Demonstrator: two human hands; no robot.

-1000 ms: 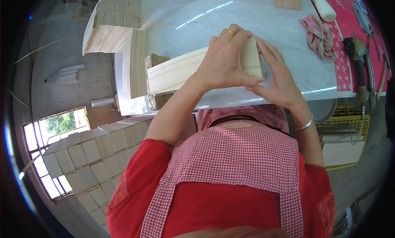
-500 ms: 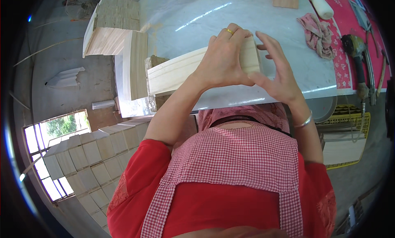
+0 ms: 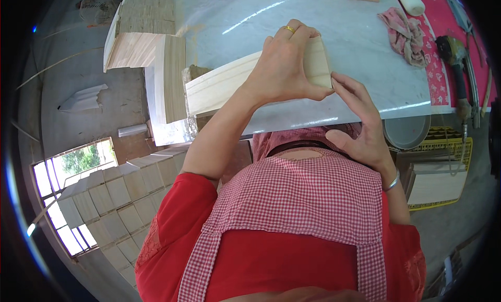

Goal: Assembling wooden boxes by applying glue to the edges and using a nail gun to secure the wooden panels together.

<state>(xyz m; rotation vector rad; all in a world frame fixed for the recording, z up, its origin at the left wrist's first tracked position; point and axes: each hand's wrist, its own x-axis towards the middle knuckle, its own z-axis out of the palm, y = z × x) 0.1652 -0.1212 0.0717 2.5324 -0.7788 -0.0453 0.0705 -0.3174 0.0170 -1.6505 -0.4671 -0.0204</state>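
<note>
A long pale wooden board (image 3: 224, 85) lies on the table, its left end beside a rough block (image 3: 195, 72). My left hand (image 3: 284, 67) grips it across its width near the right end, fingers over the far edge and thumb at the near edge. At the near right corner, the fingertips of my right hand (image 3: 365, 127) touch or almost touch the wood. That hand is open, its fingers stretched and its thumb held apart, toward my apron (image 3: 297, 192). I cannot tell whether the board is one thick piece or several layers.
Stacked boards (image 3: 143, 17) stand at the far left of the pale table (image 3: 365, 51). A crumpled cloth (image 3: 404, 36), a white roll (image 3: 409, 2) and a power tool (image 3: 454, 67) lie at the right. Below are a yellow crate (image 3: 449, 203) and piled wooden pieces (image 3: 120, 192).
My right hand has moved down toward me from the board's end, its fingertips now at the near corner. My left hand keeps its grip, and the board has hardly shifted.
</note>
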